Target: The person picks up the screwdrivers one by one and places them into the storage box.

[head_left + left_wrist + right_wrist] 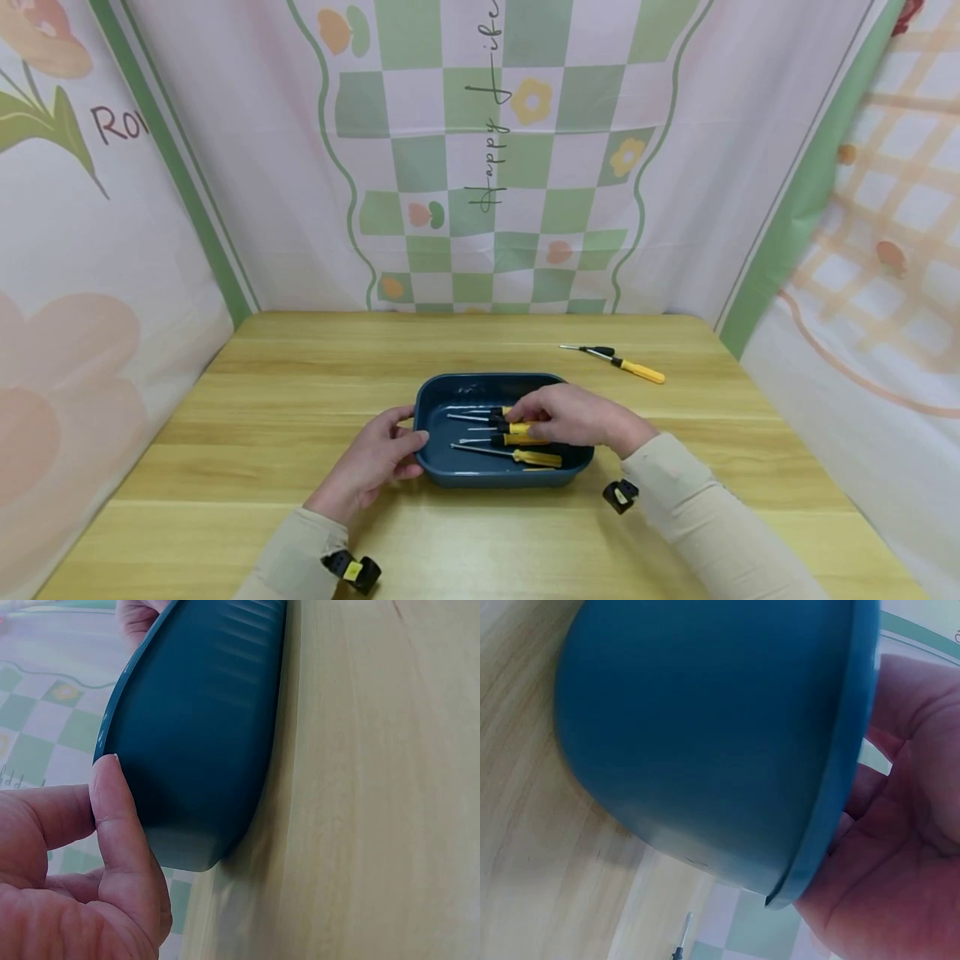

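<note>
A dark blue rectangular tray (495, 481) stands on the table with several yellow-and-black screwdrivers lying in it, shafts to the left. My left hand (375, 458) grips its left end, thumb over the rim and fingers around the outside; the left wrist view shows the same hold on the tray wall (199, 712). Over the tray's right half, my right hand (577, 414) reaches in and pinches a screwdriver (517, 428) by its yellow handle among the others. Nearest the front lies another screwdriver (537, 458), apart from the fingers. In the right wrist view the tray wall (705, 727) hides the right fingertips.
Behind the tray to the right, a yellow-handled screwdriver (641, 372) and a small black-handled screwdriver (602, 350) lie crossing on the wooden table (300, 375). Patterned cloth (495, 167) hangs behind the table and along both sides.
</note>
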Action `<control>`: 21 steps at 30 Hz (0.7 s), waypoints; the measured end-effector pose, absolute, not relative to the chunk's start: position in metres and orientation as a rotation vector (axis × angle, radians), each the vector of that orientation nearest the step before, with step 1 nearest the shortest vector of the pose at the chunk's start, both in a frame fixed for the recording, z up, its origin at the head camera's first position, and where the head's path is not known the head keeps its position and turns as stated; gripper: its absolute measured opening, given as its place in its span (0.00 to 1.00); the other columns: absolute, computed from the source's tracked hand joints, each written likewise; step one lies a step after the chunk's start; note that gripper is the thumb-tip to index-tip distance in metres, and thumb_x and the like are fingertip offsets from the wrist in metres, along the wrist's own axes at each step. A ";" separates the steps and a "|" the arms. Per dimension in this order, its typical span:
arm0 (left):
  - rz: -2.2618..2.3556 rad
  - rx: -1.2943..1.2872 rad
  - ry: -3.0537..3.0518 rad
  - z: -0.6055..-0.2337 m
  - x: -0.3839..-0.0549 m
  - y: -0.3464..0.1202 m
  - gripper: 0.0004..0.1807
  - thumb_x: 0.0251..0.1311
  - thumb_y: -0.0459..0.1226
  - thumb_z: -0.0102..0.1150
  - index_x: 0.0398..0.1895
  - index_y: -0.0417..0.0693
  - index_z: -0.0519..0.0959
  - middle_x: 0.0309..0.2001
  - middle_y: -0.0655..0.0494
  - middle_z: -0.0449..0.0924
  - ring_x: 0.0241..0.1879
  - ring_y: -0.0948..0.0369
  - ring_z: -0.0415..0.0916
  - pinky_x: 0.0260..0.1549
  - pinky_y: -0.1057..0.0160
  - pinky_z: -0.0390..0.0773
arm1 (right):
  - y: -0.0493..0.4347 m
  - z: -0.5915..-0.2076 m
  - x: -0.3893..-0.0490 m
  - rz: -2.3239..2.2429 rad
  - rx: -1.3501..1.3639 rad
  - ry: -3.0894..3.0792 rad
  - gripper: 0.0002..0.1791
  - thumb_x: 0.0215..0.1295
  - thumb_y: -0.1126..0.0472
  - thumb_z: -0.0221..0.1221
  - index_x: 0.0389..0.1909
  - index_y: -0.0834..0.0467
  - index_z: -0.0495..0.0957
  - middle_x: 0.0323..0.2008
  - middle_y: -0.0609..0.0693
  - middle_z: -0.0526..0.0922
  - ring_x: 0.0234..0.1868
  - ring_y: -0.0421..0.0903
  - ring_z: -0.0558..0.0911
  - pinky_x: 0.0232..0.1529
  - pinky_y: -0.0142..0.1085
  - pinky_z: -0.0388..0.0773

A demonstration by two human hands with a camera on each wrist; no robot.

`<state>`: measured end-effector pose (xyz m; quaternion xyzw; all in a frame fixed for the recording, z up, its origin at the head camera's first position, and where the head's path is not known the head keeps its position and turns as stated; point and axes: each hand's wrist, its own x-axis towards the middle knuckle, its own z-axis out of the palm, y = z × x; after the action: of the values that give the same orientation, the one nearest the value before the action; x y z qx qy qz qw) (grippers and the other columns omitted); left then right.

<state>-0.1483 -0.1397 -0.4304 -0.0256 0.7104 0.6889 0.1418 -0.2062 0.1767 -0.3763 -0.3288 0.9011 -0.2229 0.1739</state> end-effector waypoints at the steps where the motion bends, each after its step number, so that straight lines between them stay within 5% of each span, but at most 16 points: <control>1: 1.990 -0.074 2.049 -0.431 -0.148 -0.140 0.30 0.74 0.36 0.60 0.77 0.44 0.66 0.49 0.42 0.73 0.34 0.57 0.80 0.32 0.65 0.87 | 0.176 -0.377 -0.206 -0.628 -0.931 2.553 0.17 0.75 0.62 0.60 0.61 0.51 0.84 0.40 0.41 0.80 0.39 0.42 0.77 0.40 0.35 0.77; 21: 1.991 -0.067 2.043 -0.431 -0.149 -0.140 0.30 0.75 0.35 0.59 0.77 0.43 0.65 0.49 0.43 0.73 0.34 0.57 0.79 0.32 0.66 0.87 | 0.172 -0.381 -0.204 -0.587 -0.939 2.540 0.15 0.73 0.62 0.63 0.58 0.52 0.85 0.37 0.38 0.81 0.36 0.40 0.77 0.40 0.34 0.77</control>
<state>-0.1491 -0.1404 -0.4315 -0.0231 0.7086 0.6904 0.1436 -0.2041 0.1725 -0.3808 -0.3332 0.9010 -0.2081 0.1843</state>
